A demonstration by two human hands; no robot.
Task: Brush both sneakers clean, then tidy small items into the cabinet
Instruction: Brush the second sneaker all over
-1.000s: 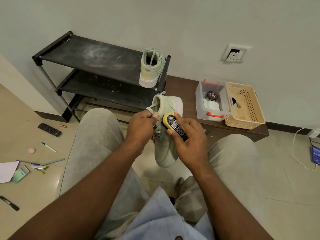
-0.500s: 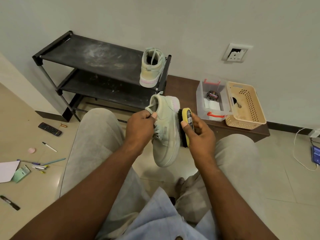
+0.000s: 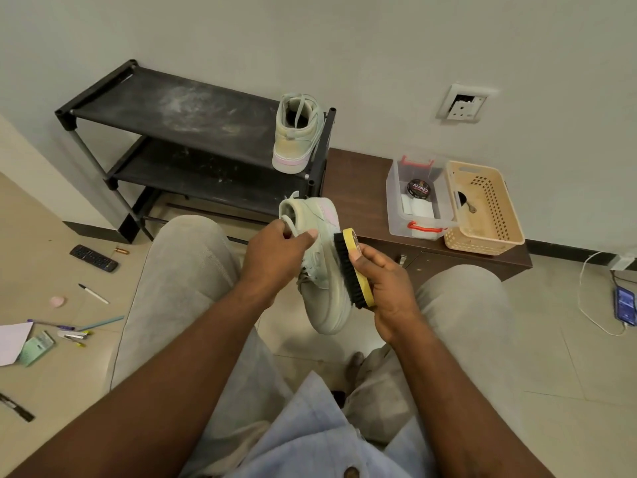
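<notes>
A pale green sneaker (image 3: 324,291) hangs toe-down between my knees. My left hand (image 3: 275,260) grips it at the collar and laces. My right hand (image 3: 386,291) holds a yellow-backed brush (image 3: 353,267), whose black bristles lie against the sneaker's right side. The second sneaker (image 3: 298,132) stands heel toward me on the top shelf of a black shoe rack (image 3: 155,108). Small items lie on the floor at the left: a remote (image 3: 93,258), a white pen (image 3: 93,293), a pink eraser (image 3: 57,301), more pens (image 3: 74,331) and a black marker (image 3: 15,407).
A low brown cabinet (image 3: 358,194) stands against the wall, carrying a clear box (image 3: 418,198) with a polish tin and a beige perforated basket (image 3: 482,208). White paper (image 3: 12,341) and a green card lie at the far left. A phone (image 3: 625,305) on a cable lies at the right.
My right hand turned the brush from lying over the sneaker's upper to bristles against its right side, then slid it down along that side. The left hand kept its hold.
</notes>
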